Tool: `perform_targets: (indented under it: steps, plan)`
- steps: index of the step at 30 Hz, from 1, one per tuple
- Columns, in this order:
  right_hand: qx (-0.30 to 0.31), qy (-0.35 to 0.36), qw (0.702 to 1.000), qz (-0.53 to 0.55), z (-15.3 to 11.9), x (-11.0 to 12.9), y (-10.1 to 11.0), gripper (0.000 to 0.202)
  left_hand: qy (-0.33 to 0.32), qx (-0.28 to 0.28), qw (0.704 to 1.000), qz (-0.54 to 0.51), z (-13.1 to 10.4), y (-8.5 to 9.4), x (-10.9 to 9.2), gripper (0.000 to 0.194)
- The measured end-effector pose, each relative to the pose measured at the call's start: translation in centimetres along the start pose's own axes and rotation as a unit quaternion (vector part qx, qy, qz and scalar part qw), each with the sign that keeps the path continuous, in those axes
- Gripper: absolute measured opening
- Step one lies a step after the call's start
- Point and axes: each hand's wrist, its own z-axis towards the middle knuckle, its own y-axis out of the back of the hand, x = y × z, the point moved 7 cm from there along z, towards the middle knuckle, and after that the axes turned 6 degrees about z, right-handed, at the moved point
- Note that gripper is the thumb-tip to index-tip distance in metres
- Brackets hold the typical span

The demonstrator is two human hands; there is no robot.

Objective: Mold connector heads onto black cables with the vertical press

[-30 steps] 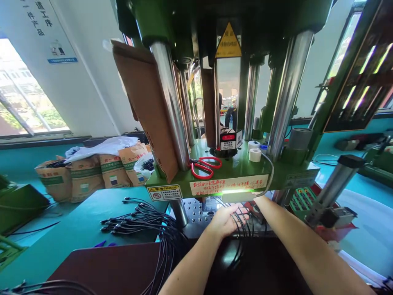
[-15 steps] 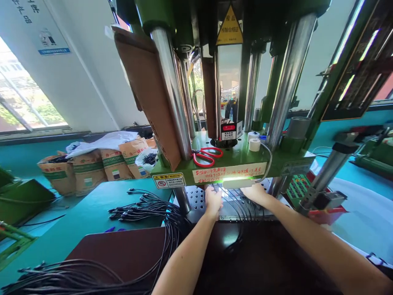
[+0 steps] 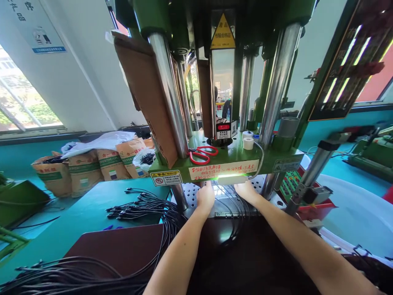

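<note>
My left hand [image 3: 205, 197] reaches under the front edge of the green press [image 3: 276, 164], at the left side of a metal mould plate [image 3: 219, 208]. Its fingers look curled, but the tips are hidden by the press edge. From the right, my right hand [image 3: 245, 192] reaches in behind the lit lamp bar [image 3: 232, 180], which hides its fingers. Several black cables [image 3: 235, 209] lie across the plate between my hands and hang over its front edge. What either hand grips is not visible.
Red-handled scissors [image 3: 203, 154] and white tape rolls [image 3: 248, 143] lie on the press ledge. Cable bundles [image 3: 144, 205] spread over the teal table [image 3: 92, 209] at left. Steel columns [image 3: 168, 94] flank the work area. A control box [image 3: 291, 182] stands at right.
The view has shifted slightly, so the press sits a little further left. My right hand has moved closer to the middle of the plate. My left hand's fingertips are now less visible.
</note>
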Motion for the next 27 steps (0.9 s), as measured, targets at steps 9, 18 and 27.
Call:
perform_targets:
  steps: [9, 18, 27]
  plan:
    - [-0.018, -0.011, 0.999, -0.029, -0.3, 1.6, 0.7, 0.02, -0.038, -0.021, 0.994, 0.097, -0.9, 0.3, -3.3, 0.03]
    - [-0.045, -0.018, 0.999, -0.013, 0.8, 1.5, -0.4, 0.021, -0.058, -0.042, 0.989, 0.133, 0.2, -0.5, -2.9, 0.028]
    - [-0.061, 0.1, 0.993, 0.014, 0.8, 2.3, 0.5, 0.021, -0.101, -0.092, 0.983, 0.125, -1.6, 0.2, -6.2, 0.031]
